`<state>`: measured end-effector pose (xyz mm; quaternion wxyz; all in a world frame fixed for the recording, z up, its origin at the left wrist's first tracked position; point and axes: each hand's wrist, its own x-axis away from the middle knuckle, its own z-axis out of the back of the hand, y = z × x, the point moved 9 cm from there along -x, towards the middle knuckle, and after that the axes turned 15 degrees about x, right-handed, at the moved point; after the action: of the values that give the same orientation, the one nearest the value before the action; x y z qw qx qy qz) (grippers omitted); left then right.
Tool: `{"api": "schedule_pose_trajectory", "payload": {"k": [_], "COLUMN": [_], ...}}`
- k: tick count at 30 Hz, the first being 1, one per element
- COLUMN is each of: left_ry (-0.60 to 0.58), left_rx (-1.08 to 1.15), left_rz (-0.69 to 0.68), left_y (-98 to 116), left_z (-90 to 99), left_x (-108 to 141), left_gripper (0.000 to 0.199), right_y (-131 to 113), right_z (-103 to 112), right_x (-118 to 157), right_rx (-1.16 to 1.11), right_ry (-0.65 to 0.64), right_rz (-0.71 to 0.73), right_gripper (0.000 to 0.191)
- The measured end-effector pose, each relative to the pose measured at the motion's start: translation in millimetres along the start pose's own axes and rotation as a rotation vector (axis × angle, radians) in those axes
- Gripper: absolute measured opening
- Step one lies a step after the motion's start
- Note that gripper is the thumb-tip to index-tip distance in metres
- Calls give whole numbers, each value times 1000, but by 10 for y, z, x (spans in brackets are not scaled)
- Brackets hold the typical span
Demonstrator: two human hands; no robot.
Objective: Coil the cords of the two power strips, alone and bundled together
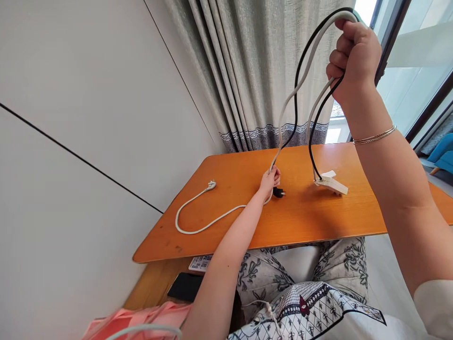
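My right hand (354, 59) is raised high on the right, its fingers wrapped round a white cable (311, 52) and a black cable (296, 89). Lower down, my left hand (271, 180) grips the same two cables just above the table. From my left hand the white cable runs left in a loop to a white plug (211, 185) lying on the wood. A black plug (279, 192) shows beside my left hand. Below my right hand both cables drop to white power strips (332, 184), seen edge-on; whether they touch the table is unclear.
An orange-brown wooden table (219, 165) stretches before my lap. Grey curtains (262, 61) hang behind it, with a window at right. Left is a white panelled wall (88, 94). A black phone (186, 286) and a pink bag (141, 321) lie at lower left.
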<state>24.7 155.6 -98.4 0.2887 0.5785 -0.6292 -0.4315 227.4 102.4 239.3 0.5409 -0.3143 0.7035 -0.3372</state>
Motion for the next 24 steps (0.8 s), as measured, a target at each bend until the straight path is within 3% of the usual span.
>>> {"api": "schedule_pose_trajectory", "payload": {"k": [6,13,16,19,21,24], "left_ry": [-127,-268,-333,-294,-189,-49], "left_rx": [189,90,71,12,-47,-173], "left_rz": [-19,-29,17,24,5,-95], "left_y": [110,-99,-198,-154,-21,340], "left_z": [-557,-1184,-1342,-1222,-959,-492], "left_x": [84,254,302,254,168,43], "left_gripper": [56,85,69,55,53,45], "right_y": [-37,45,102,98,67,68], "right_z": [-133,-239,-224,-164,-90,58], "right_x": [48,187,218,234,243,256], "right_rx": [-35,-9,50,43,-15,-41], "right_ry": [-41,-14,10,-15,-63,-178], "right_rz": [1,-5,-2,-8,-27,-112], "right_gripper": [25,26,17,19,25,24]}}
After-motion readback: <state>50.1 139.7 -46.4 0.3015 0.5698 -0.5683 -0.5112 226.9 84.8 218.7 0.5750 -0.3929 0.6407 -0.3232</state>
